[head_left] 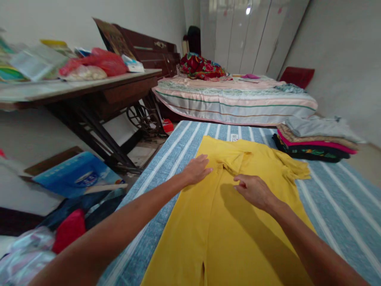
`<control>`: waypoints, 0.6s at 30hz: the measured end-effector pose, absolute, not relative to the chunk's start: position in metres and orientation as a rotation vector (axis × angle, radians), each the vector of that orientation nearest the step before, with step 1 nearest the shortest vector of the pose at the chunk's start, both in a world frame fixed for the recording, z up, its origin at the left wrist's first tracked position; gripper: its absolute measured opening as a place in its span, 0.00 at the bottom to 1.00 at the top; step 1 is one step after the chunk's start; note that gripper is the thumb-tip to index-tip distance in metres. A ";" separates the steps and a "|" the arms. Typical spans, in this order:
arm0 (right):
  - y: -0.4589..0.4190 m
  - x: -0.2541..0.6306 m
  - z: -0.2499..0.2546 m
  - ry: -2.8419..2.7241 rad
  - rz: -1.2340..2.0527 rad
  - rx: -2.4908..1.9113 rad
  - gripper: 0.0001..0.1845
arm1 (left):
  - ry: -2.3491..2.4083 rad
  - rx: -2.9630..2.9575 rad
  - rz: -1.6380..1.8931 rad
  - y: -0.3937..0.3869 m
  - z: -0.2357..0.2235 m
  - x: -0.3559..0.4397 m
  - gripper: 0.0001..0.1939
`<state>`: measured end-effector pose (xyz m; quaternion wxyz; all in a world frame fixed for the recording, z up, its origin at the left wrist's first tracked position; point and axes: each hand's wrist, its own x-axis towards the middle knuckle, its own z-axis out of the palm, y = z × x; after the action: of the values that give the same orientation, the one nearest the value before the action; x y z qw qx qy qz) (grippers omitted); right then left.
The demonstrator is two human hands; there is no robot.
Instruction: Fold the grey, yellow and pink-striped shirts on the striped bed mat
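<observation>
A yellow short-sleeved shirt [238,222] lies spread on the bed, with its left side folded inward and one sleeve [233,162] lying across its upper middle. My left hand [196,170] rests flat on the folded left edge, fingers stretched out. Just below the folded sleeve is my right hand [254,190], its fingers curled in and no cloth visible in them. It casts a shadow on the shirt and appears slightly raised above it. The other sleeve [297,169] points out to the right.
Blue striped bedding [333,198] lies under the shirt. A stack of folded clothes [318,139] sits at the right. On the left stands a sewing-machine table [119,83] bearing bags; a blue box [80,174] is below. Behind is another bed [232,99].
</observation>
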<state>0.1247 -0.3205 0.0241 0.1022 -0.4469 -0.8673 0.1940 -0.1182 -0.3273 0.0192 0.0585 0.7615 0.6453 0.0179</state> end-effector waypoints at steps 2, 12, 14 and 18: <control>-0.344 0.124 0.023 -2.514 0.707 -1.214 0.12 | 1.919 2.368 0.070 -0.374 0.012 -0.116 0.26; -0.446 0.125 0.057 -2.108 1.430 -0.781 0.06 | 1.956 2.366 -0.052 -0.446 -0.010 -0.110 0.33; -0.456 0.128 0.078 -1.899 1.596 -0.689 0.06 | 1.945 2.374 -0.061 -0.451 -0.009 -0.109 0.34; -0.481 0.134 0.122 -1.674 1.829 -0.285 0.12 | 1.945 2.437 -0.013 -0.464 -0.008 -0.105 0.30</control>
<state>0.1340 -0.4814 0.1221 0.3171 -0.1082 -0.6361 0.6950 -0.1051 -0.4644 -0.0082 0.0119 0.7816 0.6237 -0.0043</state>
